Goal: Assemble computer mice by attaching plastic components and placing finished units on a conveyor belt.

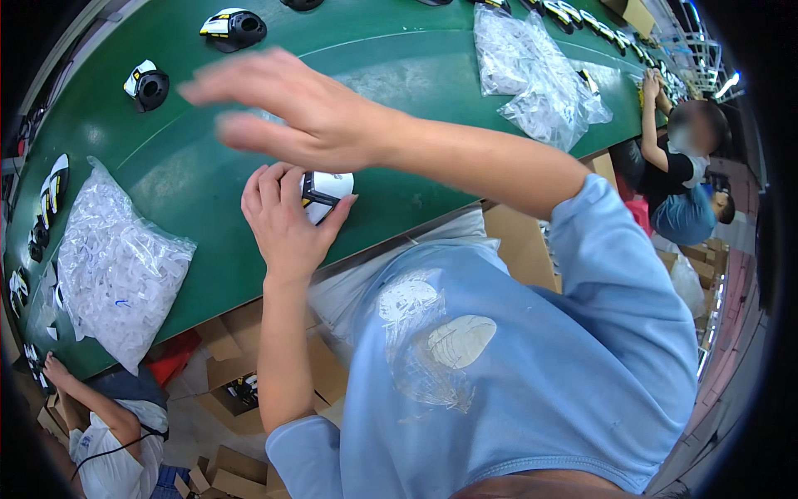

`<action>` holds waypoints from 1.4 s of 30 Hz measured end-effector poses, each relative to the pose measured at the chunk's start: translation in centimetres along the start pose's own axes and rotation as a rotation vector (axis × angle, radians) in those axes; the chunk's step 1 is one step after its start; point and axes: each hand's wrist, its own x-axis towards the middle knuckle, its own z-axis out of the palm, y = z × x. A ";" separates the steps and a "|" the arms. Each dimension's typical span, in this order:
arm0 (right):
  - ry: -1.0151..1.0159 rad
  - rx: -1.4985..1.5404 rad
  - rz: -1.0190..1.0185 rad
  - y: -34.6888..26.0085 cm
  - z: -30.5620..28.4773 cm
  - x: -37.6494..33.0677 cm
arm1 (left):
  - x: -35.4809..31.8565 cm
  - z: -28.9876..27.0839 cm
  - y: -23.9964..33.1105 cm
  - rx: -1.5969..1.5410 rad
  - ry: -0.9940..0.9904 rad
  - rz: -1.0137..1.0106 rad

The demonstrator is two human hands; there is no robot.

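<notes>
1. I see the black-and-white housing (329, 188) over the near side of the green work surface (424, 187). Its visible part is a smooth, curved white shell crossed by black trim; I can't tell whether it rests on the surface.
2. The left hand (287, 218) is clamped on it, fingers curled over one side and thumb along the other, covering much of it from me.
3. The right hand (303, 112) is raised and blurred, thumb spread from the fingers, and I see nothing in it. Its wrist crosses my view just beyond the housing, blocking some of the surface.
4. I have similar housings farther off: one (148, 86) at upper left, another (234, 30) near the top.
5. A clear bag of small whitish pieces (125, 266) lies to the left; another clear bag (540, 75) sits at upper right.
6. I also see a co-worker (125, 437) at lower left and cardboard boxes (519, 245) below the edge.
</notes>
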 end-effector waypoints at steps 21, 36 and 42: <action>-0.164 -0.062 0.505 -0.8 -10.8 -10.7 | 0.9 -1.0 -2.3 -0.167 0.125 -0.059; -0.070 -0.180 0.315 -4.3 -19.5 -15.8 | 23.9 0.2 -13.4 0.578 -0.167 0.214; 0.417 -0.713 0.605 3.6 -33.9 -18.8 | 19.3 0.9 -1.9 0.413 -0.331 0.420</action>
